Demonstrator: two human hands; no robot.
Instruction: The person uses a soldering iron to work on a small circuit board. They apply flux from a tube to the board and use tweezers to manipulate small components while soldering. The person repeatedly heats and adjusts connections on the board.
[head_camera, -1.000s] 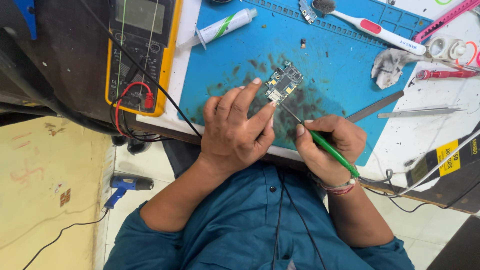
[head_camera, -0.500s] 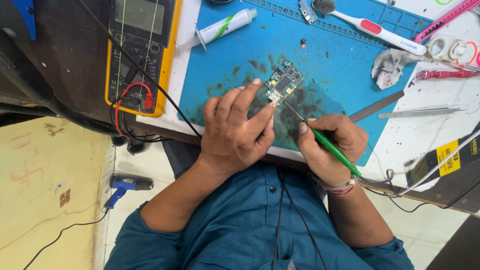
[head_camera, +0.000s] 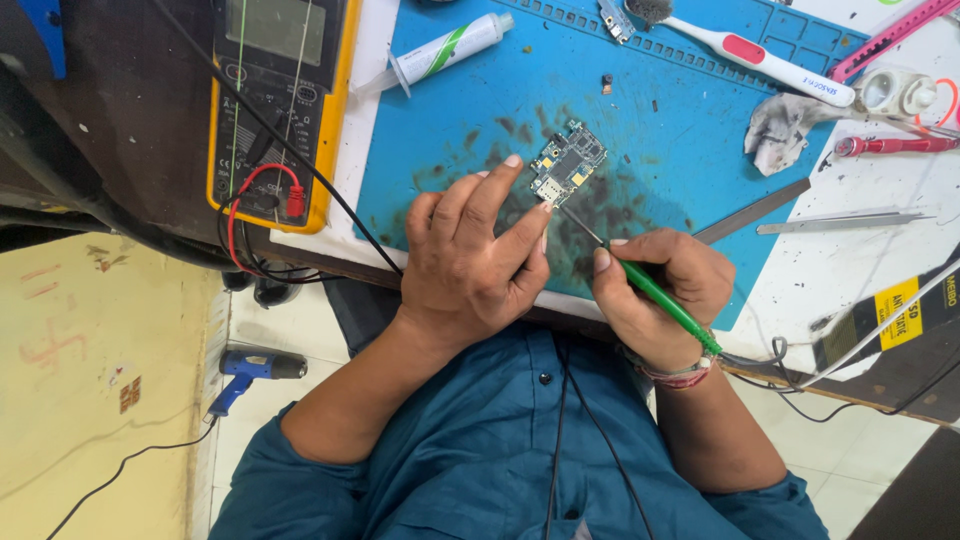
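Both hands worked mid-mat: my left hand (head_camera: 470, 265) pinned the small circuit board (head_camera: 567, 163) on the blue mat (head_camera: 660, 110) with fingertips; right hand (head_camera: 655, 290) pinched a green-handled probe (head_camera: 655, 293), tip touching the board.

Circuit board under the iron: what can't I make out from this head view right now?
- Circuit board: its parts are too small to tell apart.
- Soldering iron: tip contact too fine to judge; the right hand covers the grip.
- Left hand: hides the blue mat beneath.
- Multimeter: top cut off by the frame edge.
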